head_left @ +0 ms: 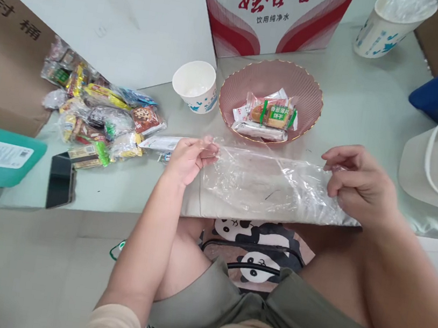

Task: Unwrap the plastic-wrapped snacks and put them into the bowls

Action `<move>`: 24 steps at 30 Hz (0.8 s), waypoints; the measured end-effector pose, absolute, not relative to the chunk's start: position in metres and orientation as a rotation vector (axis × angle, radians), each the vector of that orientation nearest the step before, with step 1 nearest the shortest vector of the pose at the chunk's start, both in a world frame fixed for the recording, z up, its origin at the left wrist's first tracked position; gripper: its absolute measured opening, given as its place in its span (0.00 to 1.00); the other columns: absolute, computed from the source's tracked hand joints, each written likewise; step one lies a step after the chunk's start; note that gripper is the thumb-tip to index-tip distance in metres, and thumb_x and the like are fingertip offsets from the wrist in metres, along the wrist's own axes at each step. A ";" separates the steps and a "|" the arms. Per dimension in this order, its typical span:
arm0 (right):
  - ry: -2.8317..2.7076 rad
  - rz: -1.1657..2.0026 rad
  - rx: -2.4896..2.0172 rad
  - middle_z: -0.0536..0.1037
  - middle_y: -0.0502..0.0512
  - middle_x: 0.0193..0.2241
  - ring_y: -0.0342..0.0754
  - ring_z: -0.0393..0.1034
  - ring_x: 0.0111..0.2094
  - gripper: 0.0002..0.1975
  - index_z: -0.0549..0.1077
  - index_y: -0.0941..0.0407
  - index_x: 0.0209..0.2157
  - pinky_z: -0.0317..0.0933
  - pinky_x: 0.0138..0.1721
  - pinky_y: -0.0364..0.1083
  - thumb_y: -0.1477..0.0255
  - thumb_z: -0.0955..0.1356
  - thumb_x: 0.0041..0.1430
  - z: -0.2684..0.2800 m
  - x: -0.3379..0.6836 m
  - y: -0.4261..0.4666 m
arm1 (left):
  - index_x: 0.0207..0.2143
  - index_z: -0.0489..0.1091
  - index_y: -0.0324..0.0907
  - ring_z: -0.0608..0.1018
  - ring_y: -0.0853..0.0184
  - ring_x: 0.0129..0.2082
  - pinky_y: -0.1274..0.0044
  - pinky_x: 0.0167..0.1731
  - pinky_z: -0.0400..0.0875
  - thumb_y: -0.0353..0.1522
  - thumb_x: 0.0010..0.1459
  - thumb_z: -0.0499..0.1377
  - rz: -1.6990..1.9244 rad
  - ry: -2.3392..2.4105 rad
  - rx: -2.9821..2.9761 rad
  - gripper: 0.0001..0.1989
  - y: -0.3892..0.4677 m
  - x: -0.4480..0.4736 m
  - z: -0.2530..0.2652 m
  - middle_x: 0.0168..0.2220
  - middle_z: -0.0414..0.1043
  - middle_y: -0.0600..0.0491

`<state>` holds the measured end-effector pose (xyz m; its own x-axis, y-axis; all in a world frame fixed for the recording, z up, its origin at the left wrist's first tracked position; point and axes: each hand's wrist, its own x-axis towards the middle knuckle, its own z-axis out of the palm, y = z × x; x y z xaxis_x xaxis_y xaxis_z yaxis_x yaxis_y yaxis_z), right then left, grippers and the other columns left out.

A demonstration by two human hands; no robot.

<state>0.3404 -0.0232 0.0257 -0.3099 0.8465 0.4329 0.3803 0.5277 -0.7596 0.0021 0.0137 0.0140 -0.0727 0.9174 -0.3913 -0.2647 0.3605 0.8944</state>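
Note:
A clear plastic bag [256, 185] is stretched flat between my two hands at the front edge of the table. My left hand [190, 161] pinches its left end, thumb against fingers. At the other end my right hand [363, 184] has its fingers curled round the crumpled plastic. Just beyond the bag stands a pink ribbed bowl [234, 84] with a gold rim, holding several wrapped snacks, among them a biscuit packet [277, 114] with green print. Left of the bowl is a white paper cup [195, 86]. A flat white strip [160, 143] lies partly behind my left hand.
A heap of wrapped snacks [103, 115] lies at the left, near a black phone [61, 180] and a green jug [0, 155]. Boxes, including a red-and-white carton [273, 25], line the back. At the right are white buckets [419, 157] and a cup stuffed with plastic [379, 34].

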 end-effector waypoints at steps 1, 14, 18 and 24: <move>-1.932 0.632 -0.990 0.72 0.54 0.41 0.44 0.70 0.36 0.17 0.72 0.53 0.13 0.65 0.36 0.50 0.86 0.63 0.46 0.028 0.339 -0.027 | 0.25 0.77 0.38 0.80 0.71 0.25 0.80 0.29 0.78 0.35 0.44 0.76 1.118 1.276 0.687 0.12 0.012 0.004 0.014 0.27 0.79 0.53; -1.295 0.551 -1.108 0.73 0.56 0.32 0.47 0.70 0.33 0.13 0.71 0.52 0.15 0.64 0.40 0.54 0.83 0.68 0.44 0.022 0.358 -0.037 | 0.47 0.81 0.48 0.84 0.66 0.36 0.86 0.13 0.60 0.18 0.38 0.60 1.061 1.072 0.865 0.32 -0.001 0.003 0.025 0.65 0.71 0.53; -1.009 0.876 -1.031 0.73 0.55 0.28 0.50 0.74 0.33 0.05 0.70 0.50 0.21 0.67 0.43 0.58 0.70 0.71 0.44 0.032 0.340 -0.023 | 0.49 0.80 0.49 0.86 0.59 0.39 0.86 0.11 0.55 0.19 0.39 0.62 0.985 1.008 0.842 0.32 -0.008 -0.004 0.029 0.66 0.70 0.53; -1.260 1.817 -0.955 0.82 0.56 0.52 0.57 0.76 0.57 0.35 0.77 0.46 0.48 0.71 0.57 0.58 0.43 0.78 0.40 0.034 0.281 -0.020 | 0.48 0.81 0.45 0.87 0.56 0.34 0.85 0.09 0.57 0.23 0.42 0.64 0.747 0.909 0.895 0.27 -0.010 -0.008 0.029 0.66 0.71 0.49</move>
